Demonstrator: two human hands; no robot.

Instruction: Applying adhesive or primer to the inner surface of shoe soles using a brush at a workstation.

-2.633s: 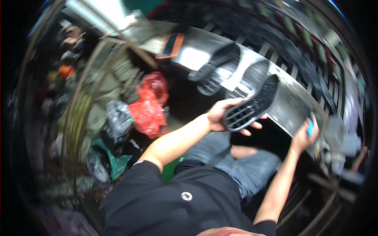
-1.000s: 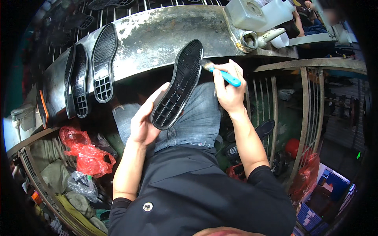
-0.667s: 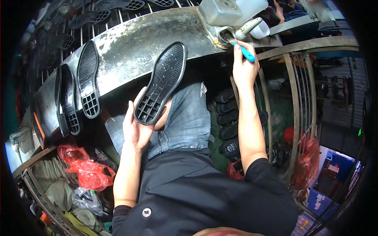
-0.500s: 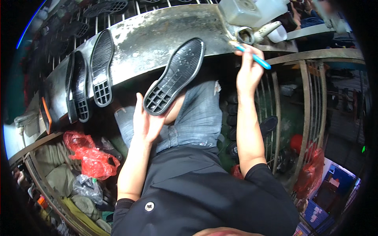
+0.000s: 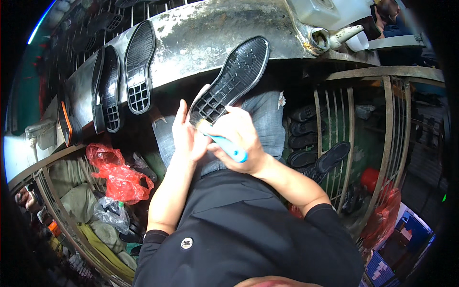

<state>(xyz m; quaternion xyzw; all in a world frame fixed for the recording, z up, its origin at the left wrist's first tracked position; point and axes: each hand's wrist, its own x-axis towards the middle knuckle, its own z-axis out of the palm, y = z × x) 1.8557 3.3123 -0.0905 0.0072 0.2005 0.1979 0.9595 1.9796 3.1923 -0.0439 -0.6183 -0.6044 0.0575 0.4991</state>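
A black rubber shoe sole [image 5: 236,71], with a grid of square hollows at its heel, tilts over my lap. My left hand [image 5: 188,136] supports it from below at the heel, thumb raised at the side. Closed round the blue handle of a brush [image 5: 228,147], my right hand [image 5: 241,138] keeps the bristles at the heel's edge. Whether the bristles touch the rubber I cannot tell. More black soles, one lying flat [image 5: 140,67] and two side by side [image 5: 111,91], rest on the metal worktop [image 5: 201,38] to the left.
A small stained pot [image 5: 317,40] stands at the worktop's right end beside whitish plastic containers [image 5: 311,12]. Metal racks [image 5: 389,124] flank me, with black shoes [image 5: 330,158] at the right. Red plastic bags [image 5: 122,177] hang low on the left.
My right hand has swung from the pot at the right down to the sole's heel, carrying the brush. The left hand still holds the sole. The whole view has shifted slightly.
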